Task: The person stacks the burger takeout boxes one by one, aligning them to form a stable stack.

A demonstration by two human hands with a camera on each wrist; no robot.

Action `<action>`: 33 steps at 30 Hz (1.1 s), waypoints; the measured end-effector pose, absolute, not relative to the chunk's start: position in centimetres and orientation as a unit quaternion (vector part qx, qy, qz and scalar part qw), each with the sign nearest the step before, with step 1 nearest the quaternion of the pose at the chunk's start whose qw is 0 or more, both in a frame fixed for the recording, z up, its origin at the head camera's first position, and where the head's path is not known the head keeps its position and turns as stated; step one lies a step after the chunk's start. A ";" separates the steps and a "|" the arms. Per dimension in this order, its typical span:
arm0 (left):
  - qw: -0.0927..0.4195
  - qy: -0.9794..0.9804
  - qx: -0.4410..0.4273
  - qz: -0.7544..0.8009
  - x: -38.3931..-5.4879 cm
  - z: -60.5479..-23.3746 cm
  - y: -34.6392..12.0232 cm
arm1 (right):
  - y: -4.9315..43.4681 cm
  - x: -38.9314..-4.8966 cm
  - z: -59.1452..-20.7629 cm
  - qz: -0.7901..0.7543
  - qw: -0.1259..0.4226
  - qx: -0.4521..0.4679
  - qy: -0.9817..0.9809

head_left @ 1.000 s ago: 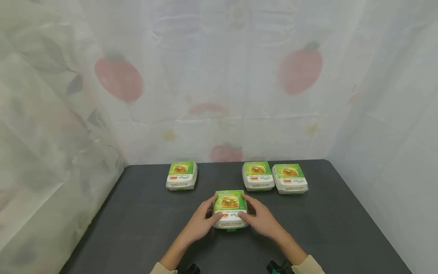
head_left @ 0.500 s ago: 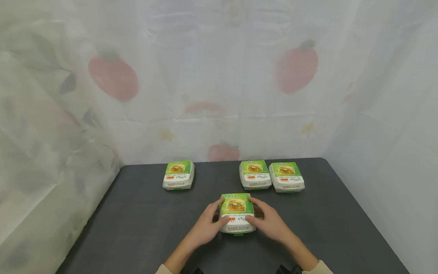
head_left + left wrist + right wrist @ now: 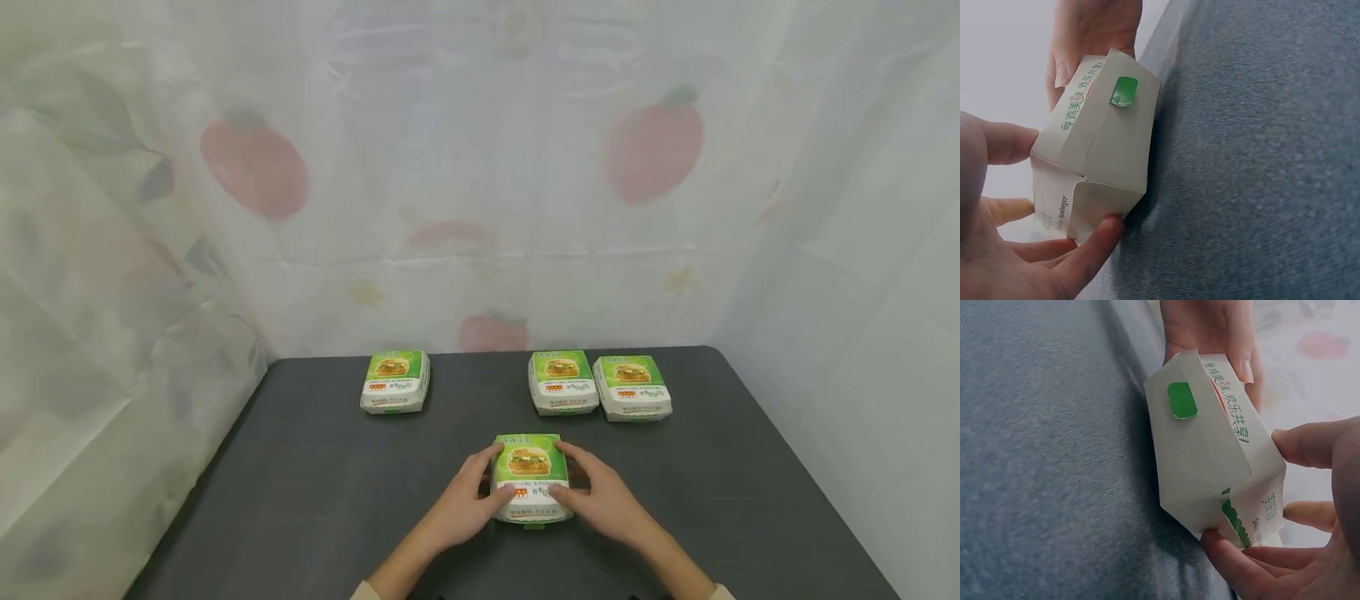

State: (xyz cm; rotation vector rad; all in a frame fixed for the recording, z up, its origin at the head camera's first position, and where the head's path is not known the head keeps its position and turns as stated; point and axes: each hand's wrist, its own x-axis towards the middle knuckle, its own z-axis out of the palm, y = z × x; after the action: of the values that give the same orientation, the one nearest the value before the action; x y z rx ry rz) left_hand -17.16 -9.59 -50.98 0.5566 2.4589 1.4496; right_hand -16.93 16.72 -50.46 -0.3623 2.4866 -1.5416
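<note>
Between both hands sits a closed burger box (image 3: 531, 477), green and white with a burger picture on its lid. My left hand (image 3: 470, 502) grips its left side, thumb on the lid's front edge and fingers along the side wall. On the opposite side my right hand (image 3: 606, 502) holds it the same way. In the left wrist view a green tab (image 3: 1124, 91) shows on the box's front wall, and the lid is down. The right wrist view shows fingertips (image 3: 1222, 547) pressed against the lower side wall. The box is at or just above the table surface.
Three similar burger boxes stand along the table's far edge: one box at the left (image 3: 396, 382), and a middle box (image 3: 564, 382) next to a right box (image 3: 633, 388). The dark table (image 3: 315, 483) is bordered by pale printed curtains (image 3: 480, 167).
Both hands have moved the held box toward me and slightly to the right. The three boxes at the back stay in their places; the head view has shifted a little.
</note>
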 end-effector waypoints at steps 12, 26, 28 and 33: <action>0.122 0.837 0.189 0.498 -17.0 -51.1 -9.5 | 16.3 -16.6 -50.9 -0.507 0.081 -0.119 0.850; 0.144 0.866 0.193 0.438 -17.5 -50.1 -10.5 | 16.1 -16.3 -50.3 -0.527 0.090 -0.107 0.838; 0.138 0.875 0.197 0.420 -17.7 -49.8 -10.9 | 16.1 -16.2 -50.3 -0.528 0.092 -0.106 0.838; 0.113 0.887 0.202 0.399 -18.4 -48.8 -11.8 | 16.1 -16.2 -50.3 -0.527 0.092 -0.101 0.839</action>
State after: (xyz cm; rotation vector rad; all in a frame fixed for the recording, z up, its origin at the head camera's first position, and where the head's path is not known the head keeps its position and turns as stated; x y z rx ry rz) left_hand -18.42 -11.79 -48.82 0.5919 2.6026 1.1698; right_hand -16.24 16.13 -50.29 -0.2999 2.4923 -1.5650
